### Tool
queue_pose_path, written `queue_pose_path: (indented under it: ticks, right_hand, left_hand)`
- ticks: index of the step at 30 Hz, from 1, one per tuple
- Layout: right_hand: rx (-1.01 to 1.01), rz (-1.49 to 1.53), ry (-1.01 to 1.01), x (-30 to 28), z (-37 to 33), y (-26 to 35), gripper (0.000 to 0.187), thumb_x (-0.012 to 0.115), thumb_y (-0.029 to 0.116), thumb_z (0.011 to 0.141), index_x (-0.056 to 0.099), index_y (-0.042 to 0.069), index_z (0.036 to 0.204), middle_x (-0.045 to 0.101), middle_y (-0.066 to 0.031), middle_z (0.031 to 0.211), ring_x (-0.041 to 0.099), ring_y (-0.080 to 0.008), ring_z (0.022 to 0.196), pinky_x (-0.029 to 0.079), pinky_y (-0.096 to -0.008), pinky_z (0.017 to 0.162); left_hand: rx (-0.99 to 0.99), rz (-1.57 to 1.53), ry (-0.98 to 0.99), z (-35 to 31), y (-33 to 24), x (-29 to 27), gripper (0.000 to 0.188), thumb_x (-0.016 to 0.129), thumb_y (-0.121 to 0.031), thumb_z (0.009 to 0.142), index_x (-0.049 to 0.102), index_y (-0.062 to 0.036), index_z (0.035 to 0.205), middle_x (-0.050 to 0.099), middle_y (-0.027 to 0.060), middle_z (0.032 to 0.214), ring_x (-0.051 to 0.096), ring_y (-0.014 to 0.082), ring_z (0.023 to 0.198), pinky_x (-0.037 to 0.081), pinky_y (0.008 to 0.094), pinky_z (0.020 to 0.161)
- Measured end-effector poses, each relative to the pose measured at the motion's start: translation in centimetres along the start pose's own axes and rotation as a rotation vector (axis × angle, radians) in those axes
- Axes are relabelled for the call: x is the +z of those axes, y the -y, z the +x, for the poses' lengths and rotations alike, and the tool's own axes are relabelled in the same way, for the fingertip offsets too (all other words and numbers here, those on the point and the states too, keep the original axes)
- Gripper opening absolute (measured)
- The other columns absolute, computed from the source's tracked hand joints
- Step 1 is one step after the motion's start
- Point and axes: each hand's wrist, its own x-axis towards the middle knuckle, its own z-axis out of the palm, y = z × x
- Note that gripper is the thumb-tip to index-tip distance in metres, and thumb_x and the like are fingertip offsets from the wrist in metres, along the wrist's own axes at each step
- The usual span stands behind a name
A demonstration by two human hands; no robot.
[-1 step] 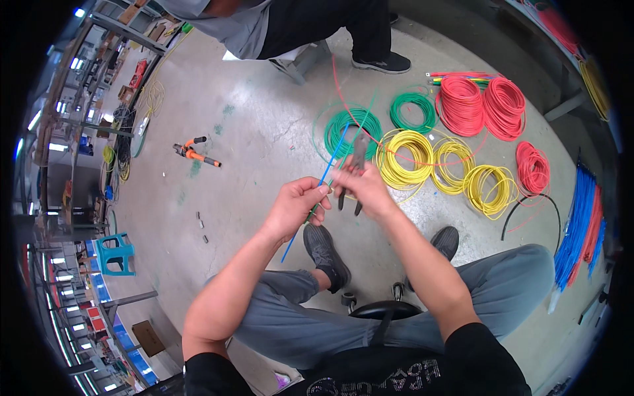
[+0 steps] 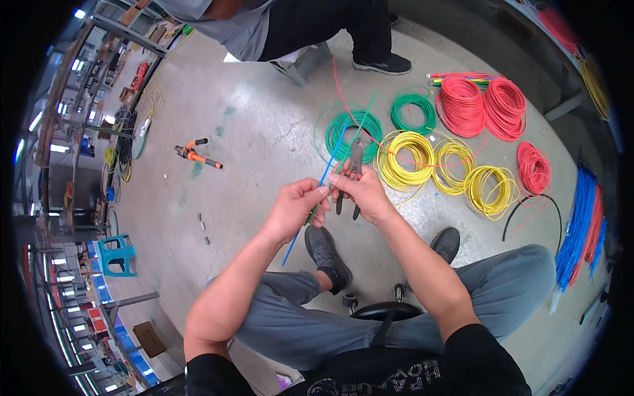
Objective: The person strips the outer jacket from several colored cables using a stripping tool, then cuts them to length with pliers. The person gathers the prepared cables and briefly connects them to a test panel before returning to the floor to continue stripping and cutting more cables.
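Observation:
My left hand [image 2: 300,206] is closed round a blue wire [image 2: 335,150] and a green wire [image 2: 362,122]. The two run up side by side, and the blue one pokes out below the hand. Touching its fingertips, my right hand [image 2: 367,195] is closed on dark-handled cutting pliers [image 2: 357,153], their grey head upward and handles hanging below the fingers. Its thumb and fingertips also meet the green wire; whether they pinch it is hard to tell. Beyond the hands a green wire coil [image 2: 374,141] lies on the floor.
Yellow coils [image 2: 403,177] and red coils [image 2: 460,112] lie to the right, with bundled blue wires [image 2: 576,228] farther out. An orange-handled tool [image 2: 198,158] rests on the floor at left, near a teal stool [image 2: 116,256]. Another person [image 2: 310,30] sits ahead.
My right hand, blurred before, is now sharp, with its thumb against the green wire by my left fingertips. The pliers' head has tilted and dropped slightly. My left hand has barely moved.

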Motion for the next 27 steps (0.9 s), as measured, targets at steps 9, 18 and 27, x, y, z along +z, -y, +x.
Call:
queue_pose_path:
  ticks: [9,18,27]
  right_hand:
    - [-0.084,0.007,-0.024,0.7,-0.2,1.4,0.017,0.074,0.010,0.091,0.059,0.003,0.095,0.064,-0.0039,0.076,0.063,-0.0123,0.065,0.052,-0.0277,0.064]
    - [0.037,-0.007,-0.130,-2.6,2.1,4.3,0.014,0.073,0.014,0.091,0.063,0.005,0.094,0.066,-0.0038,0.077,0.065,-0.0127,0.064,0.051,-0.0270,0.059]
    - [-0.023,-0.171,-0.323,-13.8,7.9,9.1,0.012,0.071,0.011,0.091,0.061,0.005,0.091,0.063,-0.0046,0.073,0.063,-0.0145,0.057,0.052,-0.0293,0.051]
  left_hand:
    - [0.041,0.040,-0.012,-1.3,0.1,1.4,0.020,0.054,-0.022,0.106,0.060,-0.0040,0.100,0.065,0.0035,0.074,0.061,0.0107,0.055,0.052,0.0262,0.051]
    - [0.047,0.032,-0.045,-1.7,0.3,2.8,0.020,0.053,-0.020,0.106,0.059,-0.0033,0.095,0.061,0.0037,0.068,0.058,0.0120,0.047,0.049,0.0268,0.045]
    - [-0.028,0.045,0.033,-3.5,0.7,3.8,0.020,0.054,-0.018,0.106,0.060,-0.0030,0.095,0.062,0.0029,0.067,0.057,0.0114,0.046,0.047,0.0254,0.044]
